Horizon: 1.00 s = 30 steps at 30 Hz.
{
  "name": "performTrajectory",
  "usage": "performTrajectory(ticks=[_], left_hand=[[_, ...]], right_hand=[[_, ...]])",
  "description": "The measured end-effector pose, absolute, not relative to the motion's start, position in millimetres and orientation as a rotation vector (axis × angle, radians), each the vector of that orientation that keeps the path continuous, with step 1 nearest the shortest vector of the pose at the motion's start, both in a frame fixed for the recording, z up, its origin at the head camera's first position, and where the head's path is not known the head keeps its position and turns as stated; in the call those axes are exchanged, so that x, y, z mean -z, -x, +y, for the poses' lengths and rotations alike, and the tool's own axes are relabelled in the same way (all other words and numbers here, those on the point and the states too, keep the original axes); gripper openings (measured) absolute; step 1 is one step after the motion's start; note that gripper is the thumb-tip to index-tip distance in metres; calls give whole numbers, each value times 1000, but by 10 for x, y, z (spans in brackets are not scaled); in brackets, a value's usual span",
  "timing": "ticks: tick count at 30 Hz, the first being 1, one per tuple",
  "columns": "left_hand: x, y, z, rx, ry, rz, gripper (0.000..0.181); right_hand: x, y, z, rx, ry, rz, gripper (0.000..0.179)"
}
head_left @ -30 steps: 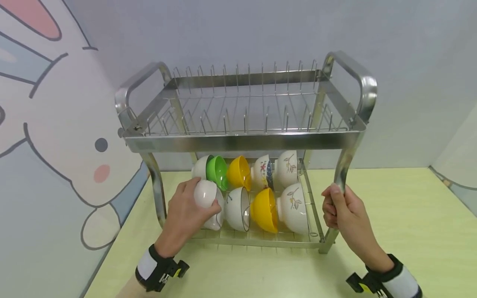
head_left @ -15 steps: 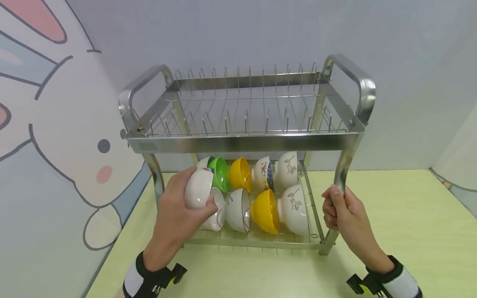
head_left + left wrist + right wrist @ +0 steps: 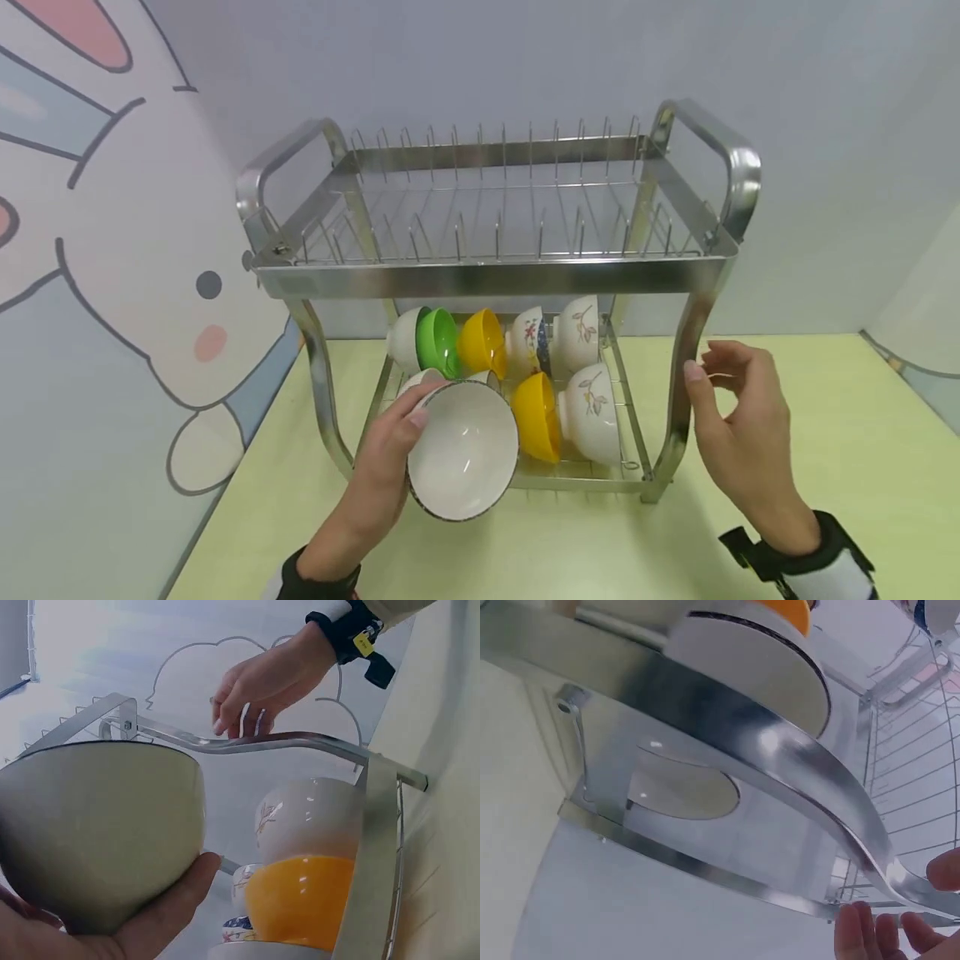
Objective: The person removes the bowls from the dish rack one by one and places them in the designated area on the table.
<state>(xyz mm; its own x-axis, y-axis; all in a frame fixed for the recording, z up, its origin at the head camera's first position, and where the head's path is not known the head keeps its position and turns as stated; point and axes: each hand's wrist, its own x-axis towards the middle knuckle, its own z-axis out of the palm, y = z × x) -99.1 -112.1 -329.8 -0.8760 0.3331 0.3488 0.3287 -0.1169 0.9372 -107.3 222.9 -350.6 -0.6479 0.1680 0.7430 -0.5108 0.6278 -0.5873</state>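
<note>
My left hand [image 3: 375,479] grips a white bowl [image 3: 465,454] with a thin dark rim, its mouth facing me, in front of the rack's lower tier. The left wrist view shows the side of this bowl [image 3: 105,825] up close, a finger along its base. My right hand [image 3: 746,433] is at the right front leg [image 3: 684,375] of the metal dish rack [image 3: 487,279], thumb against it and fingers loosely bent. In the right wrist view the leg runs between thumb and fingertips [image 3: 866,926]. Two bowls at the lower tier's front left are mostly hidden behind the held bowl.
On the lower tier, bowls lie on their sides: yellow [image 3: 536,417] and leaf-patterned white [image 3: 592,414] in front; green [image 3: 437,343], another yellow [image 3: 482,343] and several white ones behind. The upper tier has upright wire dividers [image 3: 497,233]. A wall rises behind the table [image 3: 810,392].
My left hand has drawn the bowl out toward me and to the right, turning its mouth to face me. My right hand has loosened its grip on the rack leg and shifted right.
</note>
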Motion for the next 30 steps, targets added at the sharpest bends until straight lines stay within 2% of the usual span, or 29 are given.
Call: performTrajectory(ticks=[4,10,17,23,26,30], left_hand=[[3333,983,-1039,-2215,-794,1951,42],[3390,916,-922,-2192,-750,1756,42],[3493,787,-805,-2184,-661,1574,42],[3505,714,-750,-2172,-631,1532,45],[3511,695,-726,-2155,-622,1505,46],[3525,668,-699,-2152,-541,1480,45]], right_hand=[[3339,1027,2175,-880,-377,-1799,18],[3238,889,1952,-805,-677,-1719,32],[3326,722,1723,-864,-939,-1924,36],[3467,651,1651,-1030,-989,-2219,23],[3526,619,1635,-1165,-970,-2375,29],[3578,584,1606,-1504,-910,-2514,28]])
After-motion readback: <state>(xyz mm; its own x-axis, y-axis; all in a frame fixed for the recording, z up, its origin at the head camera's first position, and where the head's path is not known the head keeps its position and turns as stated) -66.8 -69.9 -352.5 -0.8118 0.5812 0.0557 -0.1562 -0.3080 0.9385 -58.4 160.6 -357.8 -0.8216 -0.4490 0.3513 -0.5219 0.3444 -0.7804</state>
